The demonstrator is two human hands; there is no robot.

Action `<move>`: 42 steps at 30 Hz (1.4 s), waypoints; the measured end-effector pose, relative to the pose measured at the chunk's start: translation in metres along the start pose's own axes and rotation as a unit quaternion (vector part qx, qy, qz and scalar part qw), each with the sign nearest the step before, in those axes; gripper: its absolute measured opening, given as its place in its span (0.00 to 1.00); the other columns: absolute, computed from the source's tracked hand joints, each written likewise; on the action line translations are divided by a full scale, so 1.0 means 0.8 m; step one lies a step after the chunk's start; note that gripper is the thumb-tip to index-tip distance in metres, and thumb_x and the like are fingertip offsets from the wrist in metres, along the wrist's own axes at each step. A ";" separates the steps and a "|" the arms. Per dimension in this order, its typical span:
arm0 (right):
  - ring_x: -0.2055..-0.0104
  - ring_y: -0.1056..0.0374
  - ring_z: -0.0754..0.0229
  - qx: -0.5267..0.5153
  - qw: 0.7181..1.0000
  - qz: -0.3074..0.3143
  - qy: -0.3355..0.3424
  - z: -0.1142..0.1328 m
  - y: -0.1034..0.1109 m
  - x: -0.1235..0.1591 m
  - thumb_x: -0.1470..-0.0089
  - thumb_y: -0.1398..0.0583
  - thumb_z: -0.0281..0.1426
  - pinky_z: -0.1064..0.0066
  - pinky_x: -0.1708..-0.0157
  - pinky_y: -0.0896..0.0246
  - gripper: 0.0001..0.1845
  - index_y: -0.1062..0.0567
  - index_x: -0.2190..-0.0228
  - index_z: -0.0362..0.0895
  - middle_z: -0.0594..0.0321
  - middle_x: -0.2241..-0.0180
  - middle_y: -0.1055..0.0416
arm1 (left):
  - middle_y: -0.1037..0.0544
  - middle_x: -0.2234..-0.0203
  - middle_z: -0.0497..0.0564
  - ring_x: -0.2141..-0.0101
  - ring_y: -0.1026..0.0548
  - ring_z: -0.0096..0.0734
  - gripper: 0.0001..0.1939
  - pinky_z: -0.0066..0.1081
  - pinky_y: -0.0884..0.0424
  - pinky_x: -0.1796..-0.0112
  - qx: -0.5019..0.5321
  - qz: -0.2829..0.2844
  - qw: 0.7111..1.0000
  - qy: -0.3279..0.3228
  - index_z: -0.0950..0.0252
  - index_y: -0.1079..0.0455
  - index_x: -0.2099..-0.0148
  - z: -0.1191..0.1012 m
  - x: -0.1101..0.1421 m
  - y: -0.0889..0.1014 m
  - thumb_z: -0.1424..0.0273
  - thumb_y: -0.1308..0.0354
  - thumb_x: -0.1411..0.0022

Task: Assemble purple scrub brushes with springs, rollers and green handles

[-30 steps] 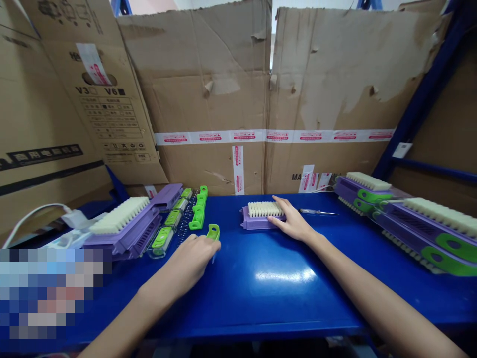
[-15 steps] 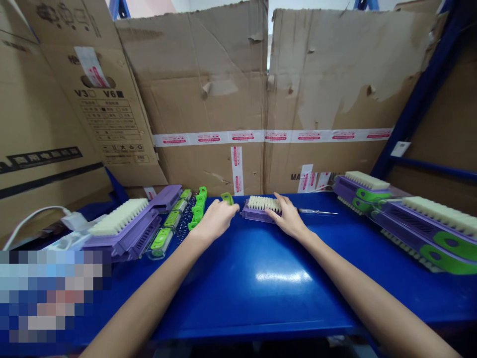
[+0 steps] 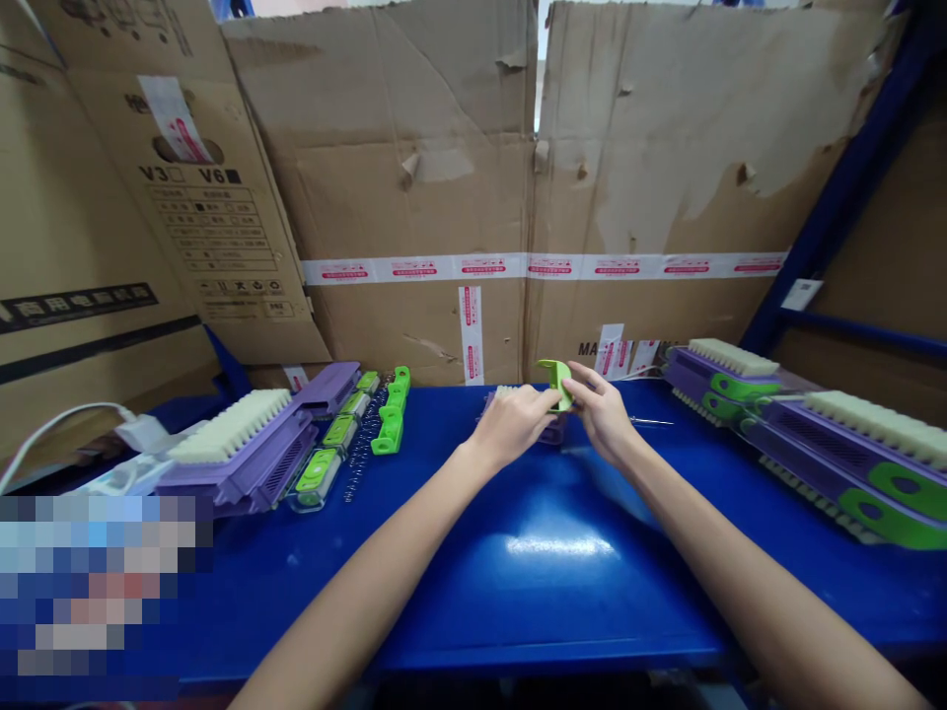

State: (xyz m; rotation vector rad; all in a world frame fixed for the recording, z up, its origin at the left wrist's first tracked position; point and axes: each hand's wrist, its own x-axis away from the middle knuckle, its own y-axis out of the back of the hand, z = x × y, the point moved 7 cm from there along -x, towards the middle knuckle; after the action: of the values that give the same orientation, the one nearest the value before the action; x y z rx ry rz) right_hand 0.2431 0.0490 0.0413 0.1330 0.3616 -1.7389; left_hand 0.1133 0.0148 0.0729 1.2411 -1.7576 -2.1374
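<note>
Both my hands hold one small green plastic bracket [image 3: 556,383] above the middle of the far table. My left hand [image 3: 514,424] pinches it from the left, fingers closed. From the right, the thumb and fingers of my right hand [image 3: 601,406] grip its curved side. Behind and below my hands lies a purple brush block [image 3: 553,434] with cream bristles, mostly hidden by the left hand. A thin screwdriver [image 3: 651,422] rests just right of my right hand, its handle covered by that hand.
Green brackets [image 3: 391,414] stand in a row at left, beside springs [image 3: 360,456] and clear-cased green pieces [image 3: 318,478]. Purple brush blocks [image 3: 237,444] stack farther left. More purple and green brush units [image 3: 829,434] sit at right. Cardboard [image 3: 414,217] walls the back.
My left hand has carried the green bracket rightward to the middle. My right hand has let go of the brush block and now grips the bracket too.
</note>
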 end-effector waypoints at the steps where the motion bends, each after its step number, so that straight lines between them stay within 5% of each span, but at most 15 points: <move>1: 0.71 0.32 0.61 0.000 1.000 -0.025 -0.009 -0.002 0.009 -0.002 0.60 0.35 0.40 0.71 0.74 0.37 0.34 0.33 0.51 0.43 0.62 0.68 0.28 | 0.27 0.53 0.56 0.51 0.31 0.37 0.17 0.36 0.35 0.52 -0.011 -0.006 1.000 0.013 0.63 0.38 0.45 0.006 0.001 -0.003 0.66 0.48 0.36; 6: 0.80 0.37 0.67 0.039 0.990 -0.096 -0.095 -0.024 0.040 -0.002 0.56 0.41 0.34 0.74 0.80 0.39 0.29 0.35 0.49 0.46 0.66 0.72 0.33 | 0.37 0.43 0.62 0.42 0.41 0.46 0.32 0.45 0.46 0.45 -0.089 0.063 0.992 0.057 0.67 0.44 0.41 0.041 0.017 -0.026 0.59 0.40 0.43; 11: 0.84 0.41 0.68 0.068 0.984 -0.052 -0.155 -0.045 0.032 0.004 0.53 0.44 0.31 0.78 0.87 0.47 0.22 0.30 0.54 0.43 0.68 0.79 0.36 | 0.30 0.53 0.63 0.50 0.35 0.52 0.35 0.49 0.43 0.49 -0.153 0.061 0.981 0.106 0.67 0.39 0.44 0.047 0.026 -0.010 0.50 0.41 0.47; 14: 0.83 0.39 0.66 0.087 0.984 -0.019 -0.152 -0.052 0.019 0.007 0.51 0.43 0.30 0.76 0.85 0.42 0.24 0.32 0.51 0.40 0.68 0.80 0.35 | 0.31 0.51 0.67 0.49 0.35 0.56 0.42 0.49 0.41 0.51 -0.141 0.067 0.973 0.172 0.70 0.40 0.43 0.048 0.024 -0.005 0.44 0.42 0.51; 17: 0.80 0.34 0.64 0.081 0.984 0.016 -0.158 -0.058 0.006 0.009 0.49 0.42 0.30 0.73 0.80 0.35 0.27 0.37 0.47 0.39 0.65 0.79 0.33 | 0.29 0.52 0.67 0.51 0.31 0.55 0.41 0.47 0.37 0.54 -0.088 0.129 0.960 0.232 0.71 0.45 0.40 0.057 0.025 -0.014 0.49 0.43 0.47; 23: 0.78 0.33 0.63 0.122 0.983 0.035 -0.131 -0.059 -0.003 0.008 0.49 0.40 0.30 0.72 0.79 0.32 0.26 0.35 0.48 0.39 0.63 0.77 0.31 | 0.32 0.46 0.64 0.47 0.34 0.55 0.47 0.46 0.38 0.52 -0.038 0.189 0.963 0.187 0.65 0.51 0.37 0.073 0.027 -0.018 0.53 0.38 0.53; 28: 0.76 0.33 0.64 0.154 0.980 0.073 -0.099 -0.060 -0.013 0.006 0.49 0.39 0.33 0.75 0.80 0.34 0.27 0.35 0.47 0.43 0.64 0.75 0.31 | 0.30 0.49 0.67 0.48 0.34 0.58 0.48 0.50 0.39 0.51 -0.052 0.178 0.960 0.210 0.68 0.45 0.40 0.074 0.023 -0.020 0.45 0.39 0.57; 34: 0.74 0.33 0.64 0.153 0.980 0.071 -0.108 -0.060 -0.015 0.010 0.47 0.41 0.31 0.75 0.78 0.32 0.27 0.37 0.45 0.42 0.62 0.73 0.31 | 0.33 0.47 0.65 0.46 0.36 0.56 0.47 0.49 0.38 0.51 -0.056 0.184 0.966 0.173 0.67 0.46 0.39 0.072 0.021 -0.021 0.57 0.32 0.58; 42: 0.70 0.31 0.61 0.084 0.987 0.079 -0.109 -0.055 -0.020 0.023 0.50 0.40 0.32 0.64 0.70 0.25 0.29 0.37 0.46 0.43 0.59 0.67 0.32 | 0.34 0.48 0.62 0.46 0.39 0.54 0.46 0.47 0.42 0.50 -0.085 0.130 0.980 0.127 0.67 0.47 0.40 0.070 0.027 -0.010 0.57 0.32 0.57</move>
State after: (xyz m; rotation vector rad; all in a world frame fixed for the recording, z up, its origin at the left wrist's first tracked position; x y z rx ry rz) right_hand 0.2187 0.0478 -0.0029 0.0891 0.0430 -1.6063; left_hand 0.0665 0.0486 0.0548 1.1139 -1.5035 -1.8491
